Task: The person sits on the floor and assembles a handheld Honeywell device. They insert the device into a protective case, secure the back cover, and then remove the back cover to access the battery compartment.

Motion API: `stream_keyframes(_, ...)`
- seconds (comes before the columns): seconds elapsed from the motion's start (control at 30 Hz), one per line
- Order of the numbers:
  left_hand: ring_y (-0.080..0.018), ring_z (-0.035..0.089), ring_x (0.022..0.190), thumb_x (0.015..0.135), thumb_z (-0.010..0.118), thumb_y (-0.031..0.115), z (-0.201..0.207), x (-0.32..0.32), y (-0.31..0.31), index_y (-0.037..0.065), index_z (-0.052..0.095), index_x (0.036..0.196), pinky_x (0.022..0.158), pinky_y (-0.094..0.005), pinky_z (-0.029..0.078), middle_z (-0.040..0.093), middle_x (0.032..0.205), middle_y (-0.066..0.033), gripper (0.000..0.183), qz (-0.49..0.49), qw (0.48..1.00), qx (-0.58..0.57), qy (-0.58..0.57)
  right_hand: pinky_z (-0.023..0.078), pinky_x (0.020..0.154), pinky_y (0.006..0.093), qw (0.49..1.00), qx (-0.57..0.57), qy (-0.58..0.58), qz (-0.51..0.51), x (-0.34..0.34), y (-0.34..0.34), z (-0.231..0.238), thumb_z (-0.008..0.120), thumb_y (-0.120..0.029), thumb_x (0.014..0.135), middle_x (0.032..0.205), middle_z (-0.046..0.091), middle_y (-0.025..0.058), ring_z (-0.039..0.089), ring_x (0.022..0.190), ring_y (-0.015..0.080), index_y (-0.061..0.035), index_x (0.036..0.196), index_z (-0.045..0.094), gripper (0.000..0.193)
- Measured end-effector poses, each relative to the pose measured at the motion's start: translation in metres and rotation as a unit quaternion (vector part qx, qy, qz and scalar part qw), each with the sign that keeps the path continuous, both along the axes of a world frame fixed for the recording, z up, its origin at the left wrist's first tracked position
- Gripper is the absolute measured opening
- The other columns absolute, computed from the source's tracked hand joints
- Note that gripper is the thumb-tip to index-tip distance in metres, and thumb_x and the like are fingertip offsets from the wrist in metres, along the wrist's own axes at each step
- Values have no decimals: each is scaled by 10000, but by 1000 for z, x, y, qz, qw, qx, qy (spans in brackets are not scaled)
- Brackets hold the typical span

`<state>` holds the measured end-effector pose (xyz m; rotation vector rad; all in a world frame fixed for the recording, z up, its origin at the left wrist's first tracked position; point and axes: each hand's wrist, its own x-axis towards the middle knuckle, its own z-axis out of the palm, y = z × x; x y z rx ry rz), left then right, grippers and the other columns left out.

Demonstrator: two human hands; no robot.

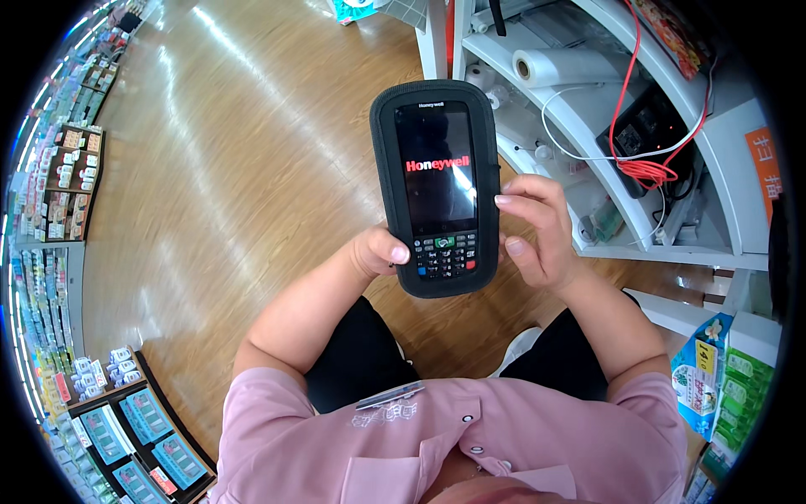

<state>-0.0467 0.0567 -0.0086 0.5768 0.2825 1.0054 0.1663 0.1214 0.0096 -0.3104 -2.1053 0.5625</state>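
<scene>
A black handheld barcode terminal (442,197) is held upright in front of me, its keypad at the lower end. Its dark screen shows a red logo. My left hand (379,250) grips the lower left edge, thumb on the front; the other fingers are hidden behind the device. At its right side is my right hand (537,231), fingers loosely bent and spread, the fingertips at or very near the edge. Nothing shows inside that hand.
To the right, white shelving (571,118) holds a clear plastic roll (571,67), a black device (651,130) and tangled red cable (646,172). Stocked store shelves (71,193) run along the left. Blue boxes (147,416) stand at lower left, and green packs (743,378) at lower right.
</scene>
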Motion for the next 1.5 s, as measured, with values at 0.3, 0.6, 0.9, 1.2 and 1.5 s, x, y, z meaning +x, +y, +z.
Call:
stream_keyframes(0.3, -332, 588, 1102, 474, 771, 223, -2, -2, -5, -23, 435, 1324, 990, -407, 448, 569, 1212, -216, 946, -17, 1000, -1, 3, 487, 702, 342, 1000, 18, 1, 6, 0, -5, 2, 561, -239, 885, 1047, 547, 148, 582, 840, 275, -55, 1173, 524, 344)
stream_keyframes(0.6, -373, 561, 1138, 455, 797, 302, -8, -8, -10, -3, 361, 1378, 987, -470, 450, 521, 1265, -241, 1066, -38, 998, -10, 44, 486, 700, 335, 1000, 10, 15, 11, -2, -8, 2, 558, -230, 888, 1033, 555, 149, 589, 823, 272, -49, 1178, 525, 343)
stream_keyframes(0.9, -338, 602, 1079, 446, 765, 258, 0, -4, -8, -23, 461, 1303, 974, -404, 459, 586, 1176, -218, 951, -25, 1000, -1, 15, 486, 701, 333, 1000, 13, 12, 9, -2, -9, 3, 574, -220, 878, 1035, 557, 152, 588, 823, 272, -49, 1179, 524, 349)
stream_keyframes(1.2, -342, 602, 1076, 464, 750, 256, 4, -2, -7, -21, 450, 1305, 978, -403, 455, 589, 1160, -214, 935, -28, 999, 14, 5, 488, 701, 330, 1000, 4, 10, 10, -2, -10, 3, 575, -224, 882, 1037, 554, 150, 588, 828, 270, -52, 1180, 524, 348)
stream_keyframes(1.5, -339, 591, 1101, 477, 754, 234, -3, -5, -8, -13, 447, 1315, 997, -402, 438, 582, 1186, -211, 926, -40, 999, 3, 0, 486, 703, 330, 1000, -1, 11, 14, -1, -10, 2, 582, -199, 873, 1046, 550, 146, 586, 828, 269, -52, 1180, 524, 345)
